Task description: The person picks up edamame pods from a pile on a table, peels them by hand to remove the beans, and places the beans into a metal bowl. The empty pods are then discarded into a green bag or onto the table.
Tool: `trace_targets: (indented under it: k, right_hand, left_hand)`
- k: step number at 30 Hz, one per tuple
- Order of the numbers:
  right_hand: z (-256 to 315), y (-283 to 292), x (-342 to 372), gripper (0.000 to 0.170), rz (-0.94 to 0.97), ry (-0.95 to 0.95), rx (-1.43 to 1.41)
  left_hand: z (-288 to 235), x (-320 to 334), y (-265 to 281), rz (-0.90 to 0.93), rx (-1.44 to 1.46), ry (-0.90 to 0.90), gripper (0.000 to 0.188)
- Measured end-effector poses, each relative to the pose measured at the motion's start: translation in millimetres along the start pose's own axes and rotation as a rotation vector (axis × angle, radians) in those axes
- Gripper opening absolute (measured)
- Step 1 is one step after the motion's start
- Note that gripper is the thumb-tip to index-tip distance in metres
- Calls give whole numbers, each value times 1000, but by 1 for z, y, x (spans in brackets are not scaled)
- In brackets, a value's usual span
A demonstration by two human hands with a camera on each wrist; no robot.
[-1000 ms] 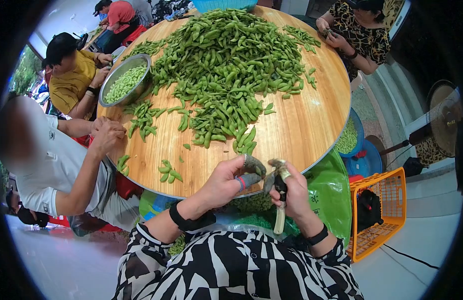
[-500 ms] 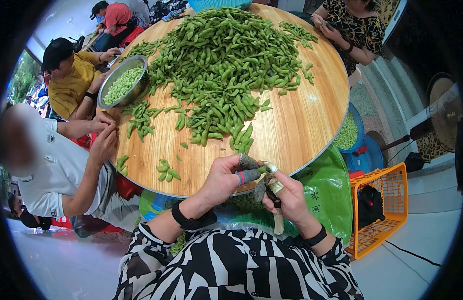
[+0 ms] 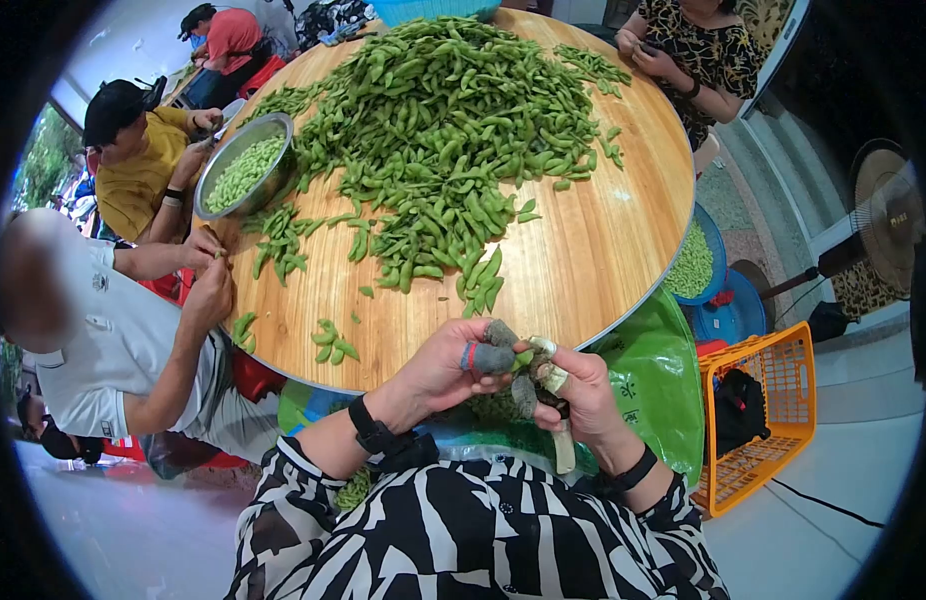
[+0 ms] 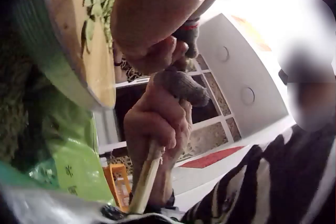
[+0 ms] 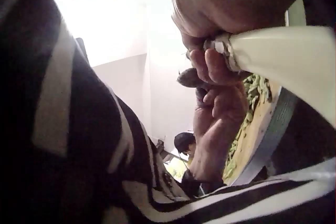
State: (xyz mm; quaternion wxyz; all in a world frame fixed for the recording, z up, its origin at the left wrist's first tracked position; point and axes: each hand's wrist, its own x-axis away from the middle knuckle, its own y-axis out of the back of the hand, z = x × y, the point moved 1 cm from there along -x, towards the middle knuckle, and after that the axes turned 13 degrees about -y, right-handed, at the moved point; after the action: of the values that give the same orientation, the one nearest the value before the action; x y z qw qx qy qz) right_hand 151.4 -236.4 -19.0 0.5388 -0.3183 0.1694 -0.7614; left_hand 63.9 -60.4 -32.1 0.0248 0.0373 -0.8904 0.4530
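Above the table's near edge, my left hand (image 3: 448, 368), with grey cloth covers on its thumb and finger, pinches a green soybean pod (image 3: 524, 357). The pod's other end reaches the fingertips of my right hand (image 3: 583, 385), so the two hands nearly meet. Curled in my right fingers is a tool with a pale handle (image 3: 564, 450) and a dark band; its working end is hidden. The right wrist view shows this smooth cream handle (image 5: 283, 56) close up. A grey cover (image 4: 184, 87) also sits on a right-hand digit in the left wrist view.
A large heap of soybean pods (image 3: 453, 120) covers the round wooden table (image 3: 603, 250). A metal bowl of shelled beans (image 3: 245, 172) stands at its left edge. Several people work around it. An orange crate (image 3: 758, 420) and blue basins (image 3: 728, 310) stand at right.
The left hand has come toward the right hand, and a green pod now shows between their fingertips. The right hand keeps hold of the pale-handled tool.
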Motion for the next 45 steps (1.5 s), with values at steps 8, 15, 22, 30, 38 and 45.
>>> trace_targets:
  k: [8, 15, 22, 30, 38, 45]
  right_hand:
    - [-3, 6, -3, 38, 67, -141, -269]
    - [-6, 2, -8, 42, 91, -179, -401]
    - [-14, 1, -12, 41, 101, -113, -382]
    - [3, -14, -13, 37, 62, -45, -339]
    - [13, -22, -13, 34, -244, 123, 200]
    - [7, -21, -12, 35, -120, 45, 144]
  left_hand:
    - [-8, 3, -11, 3, -548, -216, 16]
    - [-24, 10, -36, 296, -1878, -1015, 35]
    - [-29, 9, -34, 326, -1756, -977, 35]
    - [-35, 3, -33, 334, -1733, -1045, 30]
    - [-30, 18, -49, -107, -1724, -969, 17]
    - [-27, 20, -41, -34, -1431, -623, 16]
